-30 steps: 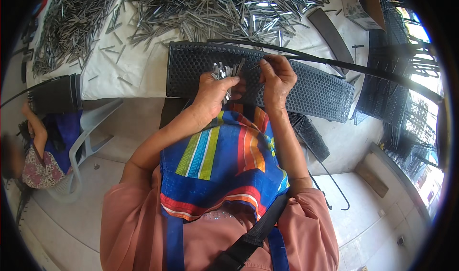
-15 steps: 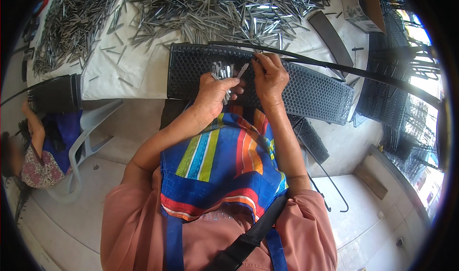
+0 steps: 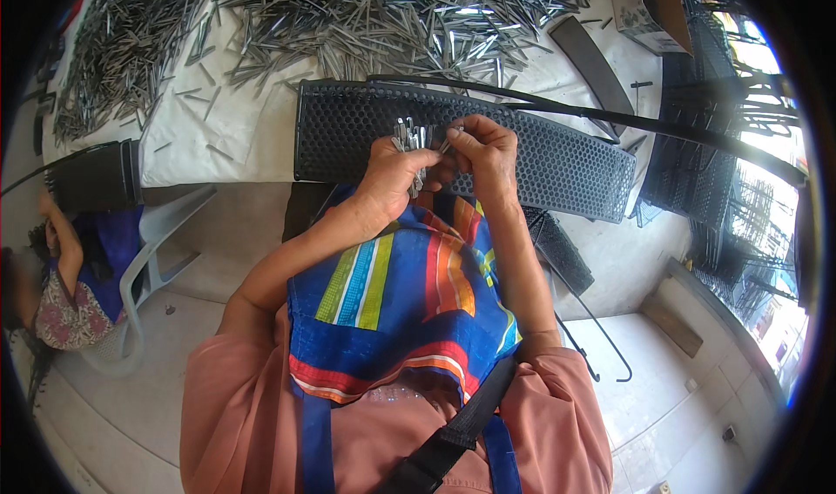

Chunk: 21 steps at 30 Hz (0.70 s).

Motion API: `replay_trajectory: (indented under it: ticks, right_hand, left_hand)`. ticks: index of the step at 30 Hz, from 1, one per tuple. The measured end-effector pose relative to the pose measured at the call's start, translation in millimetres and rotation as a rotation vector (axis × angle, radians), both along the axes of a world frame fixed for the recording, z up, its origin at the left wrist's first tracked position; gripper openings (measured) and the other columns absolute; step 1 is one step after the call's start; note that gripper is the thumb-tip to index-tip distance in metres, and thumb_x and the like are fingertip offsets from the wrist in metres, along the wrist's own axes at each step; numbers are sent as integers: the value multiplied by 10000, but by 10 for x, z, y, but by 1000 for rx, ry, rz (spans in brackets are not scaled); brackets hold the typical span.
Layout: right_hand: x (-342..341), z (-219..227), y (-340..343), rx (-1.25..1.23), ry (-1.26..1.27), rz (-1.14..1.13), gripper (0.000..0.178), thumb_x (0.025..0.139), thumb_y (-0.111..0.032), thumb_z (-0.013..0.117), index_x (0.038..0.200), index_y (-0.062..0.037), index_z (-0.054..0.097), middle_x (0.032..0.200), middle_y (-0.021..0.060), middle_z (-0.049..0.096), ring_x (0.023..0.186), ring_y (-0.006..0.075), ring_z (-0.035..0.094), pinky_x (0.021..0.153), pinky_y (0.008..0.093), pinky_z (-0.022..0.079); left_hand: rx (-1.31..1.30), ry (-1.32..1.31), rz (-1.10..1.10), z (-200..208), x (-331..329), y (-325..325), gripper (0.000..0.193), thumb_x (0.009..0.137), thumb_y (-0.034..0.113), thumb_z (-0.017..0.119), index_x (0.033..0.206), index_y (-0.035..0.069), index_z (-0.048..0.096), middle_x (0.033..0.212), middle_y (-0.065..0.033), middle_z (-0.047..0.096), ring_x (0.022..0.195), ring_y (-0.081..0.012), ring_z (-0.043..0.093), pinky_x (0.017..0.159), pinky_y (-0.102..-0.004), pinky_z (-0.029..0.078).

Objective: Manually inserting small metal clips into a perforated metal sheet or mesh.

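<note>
My left hand (image 3: 388, 180) is closed round a bunch of short, flat metal strips (image 3: 407, 137), whose bright ends stick up past the thumb. Close beside it, the thumb and forefinger of my right hand (image 3: 489, 156) pinch one thin strip (image 3: 445, 146) that slants between the two hands. Both hands are above a long black metal panel (image 3: 340, 128) perforated with round holes, which lies along the table's near edge. A thin black rod (image 3: 557, 107) runs along the panel's far side and out to the right.
Heaps of loose metal strips (image 3: 383, 23) cover the far part of the white-covered table (image 3: 178, 145). A dark curved plate (image 3: 592, 63) and a cardboard box (image 3: 646, 10) are at the right. Black mesh racks (image 3: 701, 154) stand beyond. Another person (image 3: 74, 294) sits by a grey chair (image 3: 144, 285) at left.
My right hand has come down and slightly left, from the panel's far edge to beside the bunch. My left hand still grips the strips.
</note>
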State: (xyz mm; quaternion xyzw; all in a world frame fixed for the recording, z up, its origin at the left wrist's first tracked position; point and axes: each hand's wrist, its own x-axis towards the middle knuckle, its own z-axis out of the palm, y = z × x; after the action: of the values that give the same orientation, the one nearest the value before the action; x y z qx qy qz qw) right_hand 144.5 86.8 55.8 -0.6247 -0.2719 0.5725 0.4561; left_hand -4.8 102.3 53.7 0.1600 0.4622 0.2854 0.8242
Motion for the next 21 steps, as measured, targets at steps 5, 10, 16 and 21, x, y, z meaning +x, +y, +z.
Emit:
replay_trajectory:
  ticks: [5, 10, 16, 21]
  right_hand:
    - [72, -65, -22, -23, 78, 52, 57, 819, -54, 641, 822, -1, 660, 642, 6, 603, 483, 36, 441, 439, 199, 318]
    - [53, -64, -54, -32, 80, 0, 62, 836, -50, 631, 836, 1, 666, 635, -1, 586, 486, 38, 445, 447, 196, 325]
    - [71, -82, -21, 287, -298, -362, 130, 891, -95, 606, 922, 6, 683, 608, -15, 551, 503, 40, 453, 460, 185, 313]
    - [161, -273, 73, 558, -593, -246, 115, 875, -7, 603, 953, -7, 688, 714, 1, 584, 541, 38, 474, 482, 180, 353]
  left_hand:
    - [-42, -29, -65, -71, -20, -13, 137, 824, 38, 590, 940, 10, 658, 809, -105, 691, 662, -180, 665, 532, -273, 511]
    - [-1, 62, -65, -33, 19, 16, 148, 819, 37, 600, 949, 5, 664, 819, -106, 693, 665, -187, 670, 549, -285, 527]
    - [-68, 110, -11, 7, 52, 39, 116, 808, 18, 593, 895, -7, 666, 801, -116, 689, 656, -197, 662, 524, -300, 521]
    - [-137, 47, -107, 59, -22, -24, 150, 796, -10, 553, 909, -36, 648, 824, -149, 689, 671, -216, 669, 563, -304, 527]
